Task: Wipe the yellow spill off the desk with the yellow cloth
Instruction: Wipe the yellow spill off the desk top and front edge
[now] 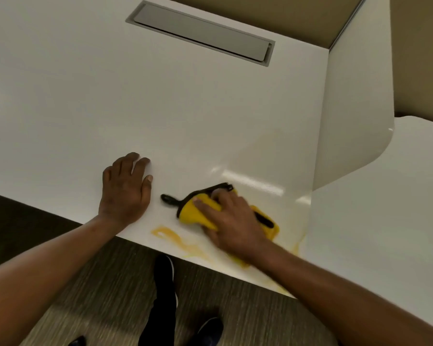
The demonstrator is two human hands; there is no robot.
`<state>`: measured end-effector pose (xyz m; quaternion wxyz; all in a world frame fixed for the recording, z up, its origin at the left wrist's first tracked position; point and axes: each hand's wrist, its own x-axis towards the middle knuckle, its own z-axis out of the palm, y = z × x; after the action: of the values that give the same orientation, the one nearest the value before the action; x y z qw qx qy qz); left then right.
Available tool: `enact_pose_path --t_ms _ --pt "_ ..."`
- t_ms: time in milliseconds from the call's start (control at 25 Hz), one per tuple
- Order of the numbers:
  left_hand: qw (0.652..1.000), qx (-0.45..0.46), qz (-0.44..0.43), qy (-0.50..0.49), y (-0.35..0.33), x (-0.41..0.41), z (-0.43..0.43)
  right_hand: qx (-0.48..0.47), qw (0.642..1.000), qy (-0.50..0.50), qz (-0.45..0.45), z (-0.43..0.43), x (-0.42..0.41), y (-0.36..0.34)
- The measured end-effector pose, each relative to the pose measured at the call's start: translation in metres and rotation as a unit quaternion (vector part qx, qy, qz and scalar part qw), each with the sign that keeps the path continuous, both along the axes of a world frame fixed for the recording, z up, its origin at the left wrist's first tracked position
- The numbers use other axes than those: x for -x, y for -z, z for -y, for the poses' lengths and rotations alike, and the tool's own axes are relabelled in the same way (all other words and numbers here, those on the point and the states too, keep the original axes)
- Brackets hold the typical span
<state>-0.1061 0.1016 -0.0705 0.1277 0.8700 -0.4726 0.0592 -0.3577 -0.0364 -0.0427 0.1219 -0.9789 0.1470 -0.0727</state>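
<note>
Yellow cloth pressed on the smeared table edge

Yellow smears of the spill (179, 239) lie along the near edge of the white table (160, 108), running from left of the right hand (231, 227) to under the forearm, where part of it is hidden. More faint yellow shows by the corner at the white side panel (355, 108). The yellow cloth (200, 212), with a dark trim and a dark loop sticking out to the left, sits on the table just beyond the smears. The right hand lies on top of it, its fingers (205, 204) curled down and clamped on the cloth; the hand covers the middle of the cloth, so its full shape is hard to make out. The left hand (125, 191) rests flat on the table just left of the cloth, not touching it, fingers slightly apart and holding nothing. A grey hatch (200, 32) is set into the far table top. Below the edge, a dark trouser leg and shoes are blurred against the carpet (98, 283).
</note>
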Motion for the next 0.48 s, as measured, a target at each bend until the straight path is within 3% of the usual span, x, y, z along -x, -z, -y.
enact_pose_path --t_ms 80,160,240,360,480 --pt "1.0 0.003 -0.001 0.001 0.0 0.0 0.0 0.014 0.992 0.125 0.016 0.07 0.001 -0.002" --pt "1.0 0.006 0.002 0.001 0.001 0.0 0.0 0.021 0.942 0.335 0.019 0.157 -0.009 -0.004" --pt "1.0 0.004 0.002 0.003 0.002 0.0 0.0 0.032 0.887 0.461 -0.02 0.205 -0.024 -0.008" --pt "1.0 0.001 0.001 0.0 0.003 -0.001 0.0 0.036 0.878 0.475 -0.048 0.188 -0.058 -0.009" --pt "1.0 -0.003 -0.003 -0.001 0.001 0.0 0.0 0.034 0.934 0.355 -0.027 0.098 -0.072 -0.005"
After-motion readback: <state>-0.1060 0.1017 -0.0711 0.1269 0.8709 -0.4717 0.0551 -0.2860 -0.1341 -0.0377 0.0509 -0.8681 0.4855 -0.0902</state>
